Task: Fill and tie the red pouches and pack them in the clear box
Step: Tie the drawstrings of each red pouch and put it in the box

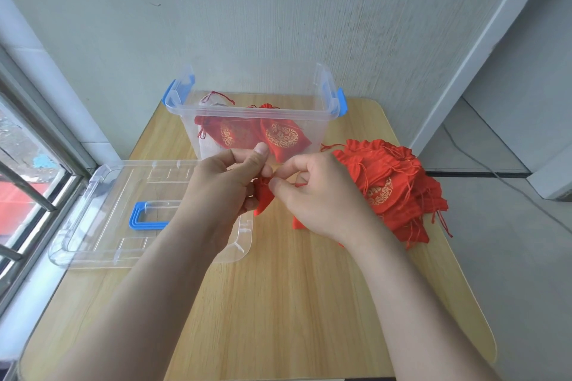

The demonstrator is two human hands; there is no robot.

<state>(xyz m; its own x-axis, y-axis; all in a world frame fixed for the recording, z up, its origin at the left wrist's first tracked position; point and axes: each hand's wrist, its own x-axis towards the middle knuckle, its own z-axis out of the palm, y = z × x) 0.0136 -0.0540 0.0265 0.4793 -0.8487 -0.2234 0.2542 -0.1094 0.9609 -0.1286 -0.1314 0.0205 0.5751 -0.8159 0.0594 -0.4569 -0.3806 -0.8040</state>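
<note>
A small red pouch point(263, 197) hangs between my hands above the wooden table. My left hand point(223, 185) grips its neck, thumb and forefinger pinching at the top. My right hand point(318, 192) pinches the pouch's red drawstring just to the right of the neck. Most of the pouch is hidden behind my fingers. The clear box point(257, 108) with blue latches stands at the back of the table. Two red pouches with gold print point(283, 136) lie inside it. A pile of flat red pouches point(393, 182) lies to the right, partly behind my right hand.
The clear lid point(123, 213) with a blue handle lies flat on the left of the wooden table point(294, 303). A window with metal bars runs along the left edge. A grey wall stands behind the box, and the floor drops away on the right.
</note>
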